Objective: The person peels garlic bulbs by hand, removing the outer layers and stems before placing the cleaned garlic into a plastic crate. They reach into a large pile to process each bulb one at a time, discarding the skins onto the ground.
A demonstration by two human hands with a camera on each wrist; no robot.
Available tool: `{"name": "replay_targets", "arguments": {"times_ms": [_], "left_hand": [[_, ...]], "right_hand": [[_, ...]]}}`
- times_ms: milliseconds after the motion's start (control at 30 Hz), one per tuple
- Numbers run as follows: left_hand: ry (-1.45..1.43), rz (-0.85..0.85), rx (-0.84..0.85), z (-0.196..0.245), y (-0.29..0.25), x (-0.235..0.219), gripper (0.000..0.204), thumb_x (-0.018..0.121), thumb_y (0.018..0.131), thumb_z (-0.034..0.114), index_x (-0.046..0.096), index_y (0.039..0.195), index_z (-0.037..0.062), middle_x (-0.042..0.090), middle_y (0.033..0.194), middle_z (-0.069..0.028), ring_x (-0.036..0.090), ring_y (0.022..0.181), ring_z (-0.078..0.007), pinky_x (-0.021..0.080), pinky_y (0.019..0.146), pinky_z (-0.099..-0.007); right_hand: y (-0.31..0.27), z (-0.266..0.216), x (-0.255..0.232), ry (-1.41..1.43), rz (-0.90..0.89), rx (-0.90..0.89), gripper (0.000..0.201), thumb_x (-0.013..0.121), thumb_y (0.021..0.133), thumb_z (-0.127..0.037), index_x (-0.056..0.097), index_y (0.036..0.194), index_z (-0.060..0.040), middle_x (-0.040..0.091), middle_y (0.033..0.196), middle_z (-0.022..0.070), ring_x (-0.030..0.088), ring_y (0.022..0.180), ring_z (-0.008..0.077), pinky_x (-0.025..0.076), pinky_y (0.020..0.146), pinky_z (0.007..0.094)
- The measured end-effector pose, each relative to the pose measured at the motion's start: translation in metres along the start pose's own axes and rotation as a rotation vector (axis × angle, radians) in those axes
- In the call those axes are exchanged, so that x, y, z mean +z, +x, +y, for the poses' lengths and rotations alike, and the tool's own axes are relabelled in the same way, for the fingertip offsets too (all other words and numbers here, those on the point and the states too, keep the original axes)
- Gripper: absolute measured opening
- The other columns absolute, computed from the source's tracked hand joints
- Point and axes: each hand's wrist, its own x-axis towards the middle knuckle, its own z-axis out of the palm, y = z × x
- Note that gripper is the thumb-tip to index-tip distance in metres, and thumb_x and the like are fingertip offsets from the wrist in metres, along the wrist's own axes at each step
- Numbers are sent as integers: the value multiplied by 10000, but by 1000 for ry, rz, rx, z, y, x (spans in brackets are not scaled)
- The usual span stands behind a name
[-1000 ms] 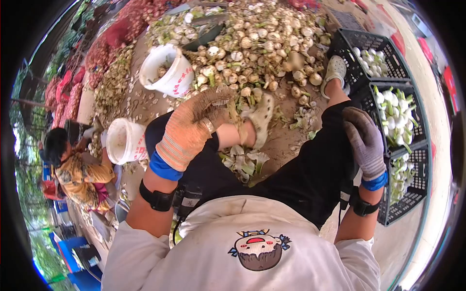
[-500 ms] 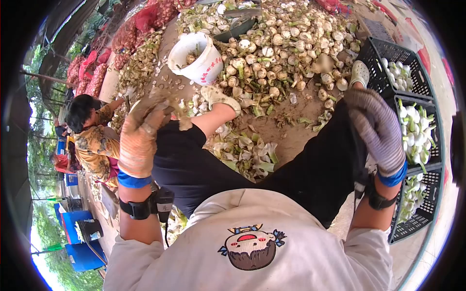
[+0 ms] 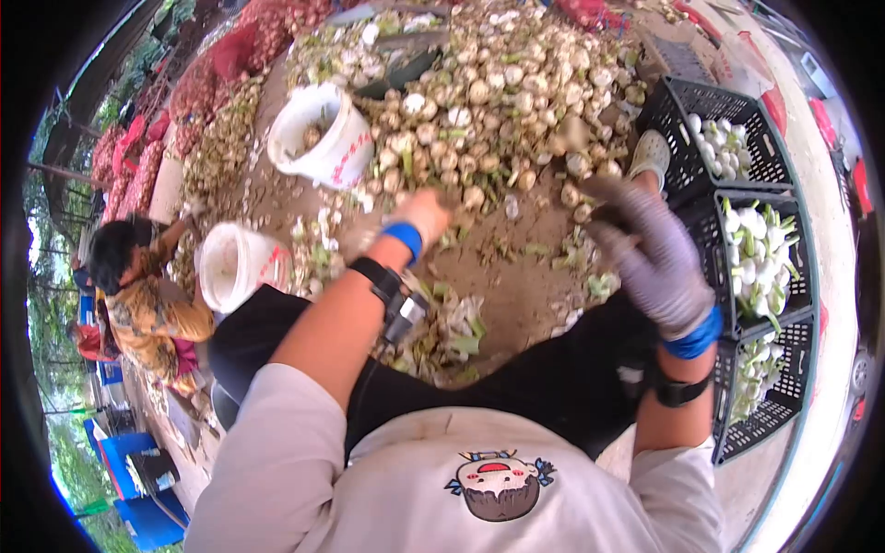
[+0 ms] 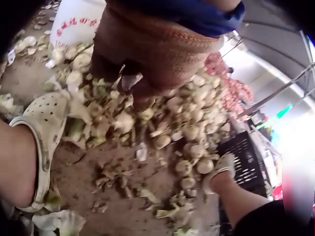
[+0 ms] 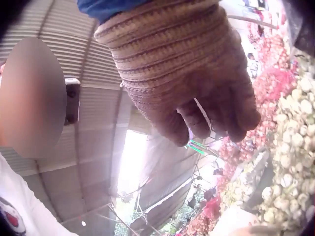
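Note:
In the head view the gloved left hand (image 3: 422,214) reaches down over the near edge of a heap of garlic-like bulbs (image 3: 489,129). Its fingers (image 4: 142,93) point at the heap in the left wrist view, apart from the thumb side; a pale bit shows in the gap, and no gripped bulb can be made out. Above the right thigh hovers the gloved right hand (image 3: 650,253), fingers extended. Seen from the right wrist, this hand (image 5: 192,78) has loosely bent, parted fingers with nothing between them.
White buckets stand left of the heap (image 3: 336,157) and beside the left knee (image 3: 221,276). Black crates (image 3: 714,207) with white, green-stemmed bulbs (image 3: 761,258) line the right side. Leaf scraps (image 3: 452,323) lie between the legs. Another person (image 3: 152,309) sits at left.
From above the left thigh, the left hand has moved forward and inward to the heap; dry scraps seen at its fingers are not visible there now. The right hand has shifted inward, off the knee.

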Motion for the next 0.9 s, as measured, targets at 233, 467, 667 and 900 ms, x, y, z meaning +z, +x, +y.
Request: {"name": "replay_targets", "arguments": {"times_ms": [233, 467, 667, 900], "left_hand": [[-55, -244, -406, 34, 44, 72, 291, 553, 773, 214, 609, 1015, 63, 620, 1012, -187, 610, 943, -332, 504, 778, -416], [57, -306, -485, 54, 77, 60, 305, 615, 750, 130, 611, 1048, 66, 632, 1003, -142, 628, 895, -292, 526, 717, -387], [-648, -623, 27, 136, 81, -51, 420, 662, 743, 223, 594, 1140, 103, 643, 1014, -130, 599, 922, -256, 463, 797, -336], [-1343, -309, 201, 183, 0, -64, 294, 655, 828, 224, 580, 1047, 42, 639, 868, -54, 597, 722, -116, 483, 594, -269]], "right_hand": [[27, 110, 70, -100, -187, 177, 272, 592, 829, -242, 604, 1029, -58, 596, 889, 160, 586, 839, 318, 480, 729, 360], [40, 167, 87, -29, -459, 451, 432, 549, 835, -364, 526, 1164, -87, 559, 1049, 202, 580, 919, 342, 470, 794, 406], [38, 158, 60, -469, -101, 217, 712, 690, 708, -312, 368, 1315, -126, 334, 1343, 200, 486, 1085, 390, 446, 880, 420], [8, 127, 58, -230, 293, 104, 667, 740, 638, -186, 424, 1212, -64, 465, 1187, 169, 514, 1004, 384, 462, 811, 415]]}}
